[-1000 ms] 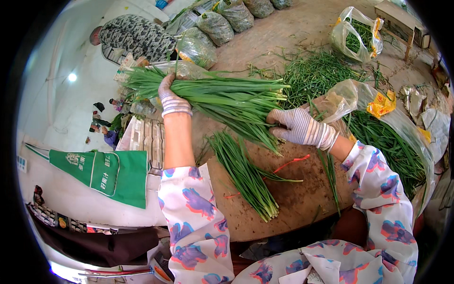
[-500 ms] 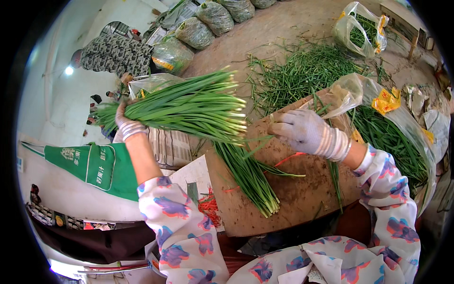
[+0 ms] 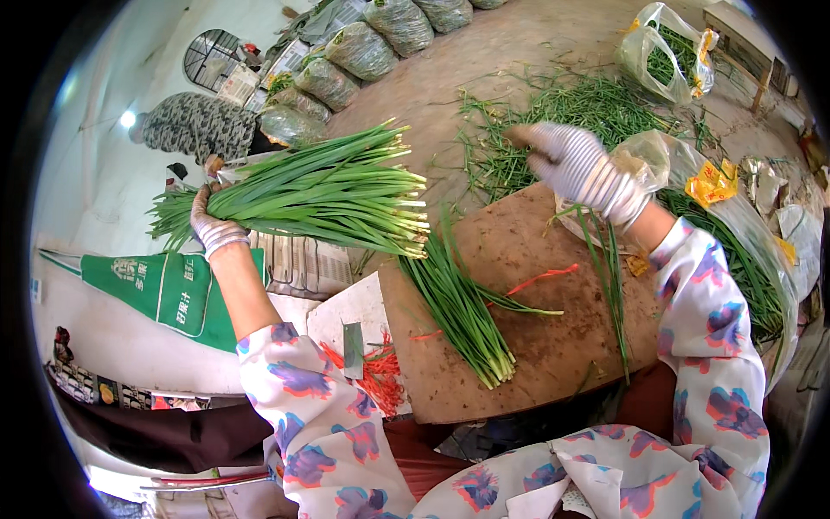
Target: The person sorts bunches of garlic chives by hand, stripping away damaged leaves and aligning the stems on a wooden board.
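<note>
My gloved left hand (image 3: 212, 216) is closed around the leafy end of a thick bunch of garlic chives (image 3: 337, 190), held up with the pale stem ends to the right. On the brown board (image 3: 553, 346), a smaller chive bunch (image 3: 467, 316) lies across a red tie (image 3: 549, 275), partly hidden by the held one. My gloved right hand (image 3: 575, 169), somewhat blurred, is raised above the board's far edge, thumb and fingers apart, nothing visible in it. A few loose chives (image 3: 612, 290) lie at the board's right side.
Cut greens (image 3: 588, 108) are heaped on the floor beyond the board. An open plastic bag of chives (image 3: 735, 251) stands at right, another bag (image 3: 666, 56) farther back. Red ties (image 3: 376, 376) lie at the board's left. A person in camouflage (image 3: 194, 125) bends over near stuffed sacks (image 3: 361, 52).
My right hand has moved up and away from the board, off the chive strand beneath it. My left hand has shifted the bunch slightly left.
</note>
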The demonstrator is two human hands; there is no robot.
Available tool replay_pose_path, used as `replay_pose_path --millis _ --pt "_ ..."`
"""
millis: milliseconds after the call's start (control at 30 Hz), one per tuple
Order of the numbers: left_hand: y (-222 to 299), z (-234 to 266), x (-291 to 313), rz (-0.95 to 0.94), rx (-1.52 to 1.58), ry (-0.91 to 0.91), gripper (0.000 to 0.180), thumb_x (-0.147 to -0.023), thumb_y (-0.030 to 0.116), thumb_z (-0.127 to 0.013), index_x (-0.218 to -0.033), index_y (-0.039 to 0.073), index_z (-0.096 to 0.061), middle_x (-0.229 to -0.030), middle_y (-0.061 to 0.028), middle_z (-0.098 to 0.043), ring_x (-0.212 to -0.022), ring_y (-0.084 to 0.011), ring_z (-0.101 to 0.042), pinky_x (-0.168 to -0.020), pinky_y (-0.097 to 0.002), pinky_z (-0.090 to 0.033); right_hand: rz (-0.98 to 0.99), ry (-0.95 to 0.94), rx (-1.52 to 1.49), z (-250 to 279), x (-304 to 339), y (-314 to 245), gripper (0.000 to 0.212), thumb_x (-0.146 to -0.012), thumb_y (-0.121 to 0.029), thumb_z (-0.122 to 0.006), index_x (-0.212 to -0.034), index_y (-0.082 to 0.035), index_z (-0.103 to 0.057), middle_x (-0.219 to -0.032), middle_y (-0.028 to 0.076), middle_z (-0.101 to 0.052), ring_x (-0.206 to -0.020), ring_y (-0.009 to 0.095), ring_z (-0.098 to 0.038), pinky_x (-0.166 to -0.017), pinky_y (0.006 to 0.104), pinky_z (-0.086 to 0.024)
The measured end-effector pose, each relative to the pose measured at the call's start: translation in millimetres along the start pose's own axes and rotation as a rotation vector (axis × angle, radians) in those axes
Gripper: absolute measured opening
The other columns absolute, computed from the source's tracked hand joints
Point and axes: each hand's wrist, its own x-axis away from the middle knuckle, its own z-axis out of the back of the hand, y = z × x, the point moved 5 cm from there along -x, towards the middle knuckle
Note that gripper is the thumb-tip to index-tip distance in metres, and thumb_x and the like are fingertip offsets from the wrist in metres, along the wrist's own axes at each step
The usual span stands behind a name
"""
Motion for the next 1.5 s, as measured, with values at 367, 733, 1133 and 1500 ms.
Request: replay_pose_path --millis 367,733,1133,1500 --pt "-43.5 -70.1 26.6 0.055 -0.112 -0.107 0.018 -0.084 0.020 -0.051 -0.076 0.004 -0.052 -0.071 -0.0102 -0.057 -0.066 -0.0281 -0.055 -0.069 -0.0426 -0.048 0.149 0.046 -0.264 -9.9 13.5 -87.7 0.021 -0.079 -0.026 -0.063 -0.092 -0.009 -0.062 -0.077 0.012 -0.059 -0.067 0.030 -0.061 -0.059 0.0375 -0.050" --pt "-92.4 -135.4 63.3 0.179 -0.129 -0.066 0.014 -0.083 0.018 -0.051 -0.080 0.005 -0.047 -0.071 -0.0106 -0.052 -0.061 -0.0276 -0.052 -0.062 -0.0485 -0.046 0.094 0.082 -0.129 -16.8 -21.3 -58.6 0.020 -0.076 -0.024 -0.062 -0.087 -0.007 -0.062 -0.084 0.012 -0.056 -0.077 0.031 -0.059 -0.068 0.0393 -0.049" --pt "-57.0 -98.2 -4.7 0.094 -0.217 0.049 0.022 -0.087 0.022 -0.048 -0.092 0.001 -0.053 -0.096 -0.0165 -0.058 -0.086 -0.0323 -0.056 -0.084 -0.0507 -0.045 -0.507 -0.083 -0.925 -17.9 34.7 33.0 0.020 -0.090 -0.011 -0.050 -0.108 -0.003 -0.053 -0.083 0.005 -0.063 -0.079 0.014 -0.061 -0.065 0.0286 -0.049" --pt "-88.0 -144.6 14.7 0.143 -0.286 0.038 0.029 -0.086 0.024 -0.049 -0.101 -0.001 -0.056 -0.105 -0.0180 -0.059 -0.090 -0.0331 -0.057 -0.089 -0.0475 -0.042 0.023 -0.188 0.308 -47.4 -45.4 -75.7 0.015 -0.075 -0.018 -0.060 -0.083 -0.005 -0.064 -0.073 0.013 -0.065 -0.071 0.031 -0.065 -0.059 0.0408 -0.051"
